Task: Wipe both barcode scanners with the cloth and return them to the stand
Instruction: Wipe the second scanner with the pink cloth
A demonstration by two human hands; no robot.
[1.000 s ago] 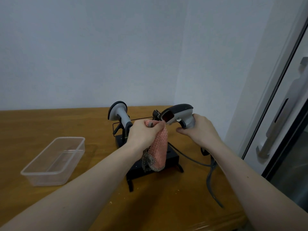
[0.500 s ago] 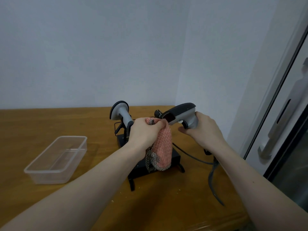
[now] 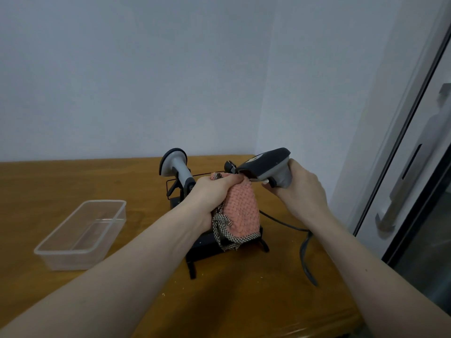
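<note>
A person wipes the nose of a scanner with a cloth above the stand, near the table's back right corner.

The right hand grips the corded scanner's handle; the left hand clutches the cloth, bunched against its front. A second scanner sits in the stand. Judged mid-wipe on the first scanner; next comes reseating it, with the cord kept from snagging.

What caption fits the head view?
Left hand wipes the held scanner with pink cloth; second scanner stays docked.
</note>
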